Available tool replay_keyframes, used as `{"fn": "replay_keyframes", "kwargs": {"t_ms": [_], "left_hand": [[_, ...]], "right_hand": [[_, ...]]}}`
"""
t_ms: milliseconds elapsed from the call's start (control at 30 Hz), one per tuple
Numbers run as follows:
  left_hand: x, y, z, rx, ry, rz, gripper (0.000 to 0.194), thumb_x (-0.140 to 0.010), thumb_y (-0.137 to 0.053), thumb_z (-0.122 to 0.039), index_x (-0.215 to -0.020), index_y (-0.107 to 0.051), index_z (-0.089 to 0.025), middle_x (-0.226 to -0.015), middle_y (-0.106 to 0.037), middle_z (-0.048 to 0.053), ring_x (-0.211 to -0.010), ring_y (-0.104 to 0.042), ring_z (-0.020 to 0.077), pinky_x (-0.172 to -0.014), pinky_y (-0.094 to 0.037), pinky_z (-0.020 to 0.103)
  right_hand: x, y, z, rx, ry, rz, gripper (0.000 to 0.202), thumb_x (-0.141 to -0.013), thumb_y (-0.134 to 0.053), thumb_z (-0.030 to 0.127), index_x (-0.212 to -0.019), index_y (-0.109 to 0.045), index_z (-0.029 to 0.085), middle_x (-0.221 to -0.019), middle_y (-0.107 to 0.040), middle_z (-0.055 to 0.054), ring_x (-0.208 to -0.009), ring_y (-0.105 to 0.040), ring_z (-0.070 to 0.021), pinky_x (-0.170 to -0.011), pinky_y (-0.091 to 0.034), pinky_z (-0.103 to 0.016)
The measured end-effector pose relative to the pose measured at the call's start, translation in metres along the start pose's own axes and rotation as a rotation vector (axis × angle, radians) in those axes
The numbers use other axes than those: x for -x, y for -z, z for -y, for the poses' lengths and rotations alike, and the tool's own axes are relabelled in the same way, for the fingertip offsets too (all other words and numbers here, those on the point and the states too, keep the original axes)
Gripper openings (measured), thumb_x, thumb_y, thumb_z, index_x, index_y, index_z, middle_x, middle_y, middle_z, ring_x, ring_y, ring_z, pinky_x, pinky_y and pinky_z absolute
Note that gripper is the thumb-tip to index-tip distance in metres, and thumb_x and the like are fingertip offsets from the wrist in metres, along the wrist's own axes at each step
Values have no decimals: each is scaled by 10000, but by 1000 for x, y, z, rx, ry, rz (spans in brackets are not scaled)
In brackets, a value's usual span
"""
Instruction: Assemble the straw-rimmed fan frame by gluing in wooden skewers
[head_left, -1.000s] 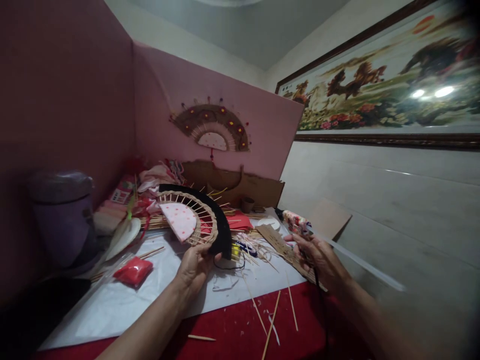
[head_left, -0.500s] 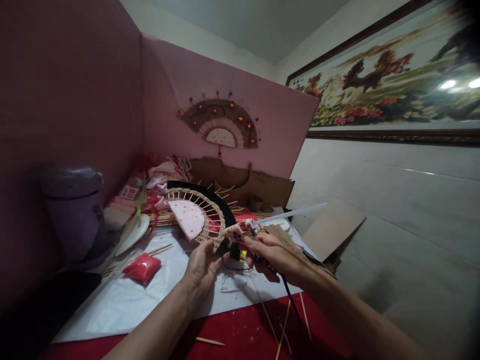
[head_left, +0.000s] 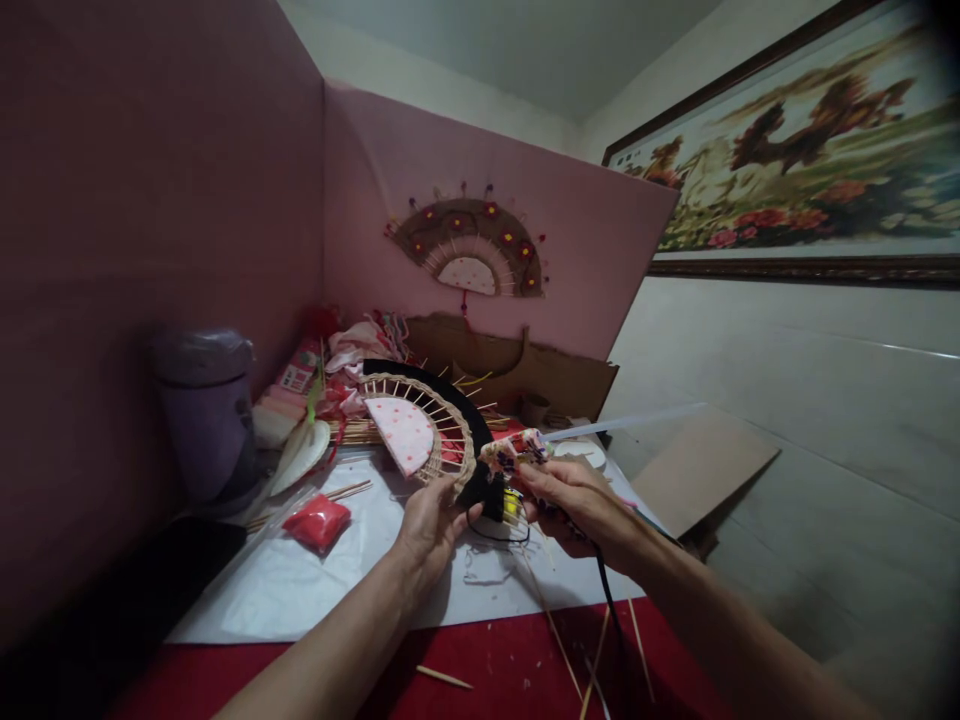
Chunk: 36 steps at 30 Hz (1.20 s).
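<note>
Framed picture (head_left: 810,165) — partly beyond edge

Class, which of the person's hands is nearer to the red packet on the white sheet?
The left. The left hand, at the lower edge of the fan, is to the right of the red packet; the right hand, holding the patterned glue gun, is farther right.

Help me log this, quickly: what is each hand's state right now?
Left hand: closed on the black-edged fan, near its lower end.
Right hand: closed around the floral glue gun.
</note>
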<state>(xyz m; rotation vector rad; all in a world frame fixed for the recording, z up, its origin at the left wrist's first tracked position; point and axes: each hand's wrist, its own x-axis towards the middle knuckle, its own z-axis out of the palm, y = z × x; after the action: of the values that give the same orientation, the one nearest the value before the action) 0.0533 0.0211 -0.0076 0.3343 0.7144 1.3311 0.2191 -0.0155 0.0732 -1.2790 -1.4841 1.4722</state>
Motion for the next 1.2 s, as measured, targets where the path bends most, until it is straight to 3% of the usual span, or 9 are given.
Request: {"fn": "replay_keyframes", "kwargs": {"t_ms": [67, 233, 467, 933, 1033, 1200], "left_hand": [[0, 0, 0, -10, -6, 4, 100, -739, -551, -60, -783, -634, -93, -812, -658, 87, -632, -622, 142, -549, -562, 264], [-1, -1, 0, -31, -22, -4, 97, -747, -546, -61, -787, -630, -87, -806, -663, 92, -646, -631, 151, -561, -566, 272], [-2, -1, -1, -49, -10, -14, 84, -752, -543, -65, -773, -624, -75, -769, -664, 88, -639, -632, 144, -560, -562, 259], [-5, -3, -2, -46, -8, -36, 121, -726, -525, 1, -670, -593, -81, -649, -657, 64, -593, -629, 132, -576, -566, 267], [-3, -4, -3, -61, 2, -13, 123, -710, -528, 10, -670, -600, -81, -664, -663, 65, -601, -632, 131, -575, -560, 259], [-3, -2, -6, -80, 29, 28, 87, -760, -602, -190, -821, -628, -133, -706, -674, 36, -574, -622, 140, -529, -542, 279]], "right_hand": [[0, 0, -4, -33, -19, -11, 437, -756, -561, 620, -746, -497, 188, -523, -461, 65, -337, -248, -24, -285, -136, -147], [-3, -2, -14, -103, -38, -78, 424, -739, -598, 601, -773, -517, 186, -654, -570, 19, -371, -343, -26, -285, -174, -124], [-8, -7, -17, 4, -84, -36, 493, -788, -503, 629, -662, -544, 155, -437, -443, 55, -309, -276, -27, -265, -171, -138], [-13, -15, -12, 37, -69, -10, 514, -772, -503, 639, -613, -557, 153, -373, -410, 57, -285, -266, -35, -262, -154, -149], [-14, -14, -17, 26, -33, -58, 525, -774, -497, 645, -612, -558, 150, -366, -408, 58, -273, -275, -33, -261, -158, -149], [-11, -17, -30, -90, 115, -168, 516, -771, -503, 651, -662, -556, 148, -390, -435, 64, -261, -276, -25, -251, -197, -141]]}}
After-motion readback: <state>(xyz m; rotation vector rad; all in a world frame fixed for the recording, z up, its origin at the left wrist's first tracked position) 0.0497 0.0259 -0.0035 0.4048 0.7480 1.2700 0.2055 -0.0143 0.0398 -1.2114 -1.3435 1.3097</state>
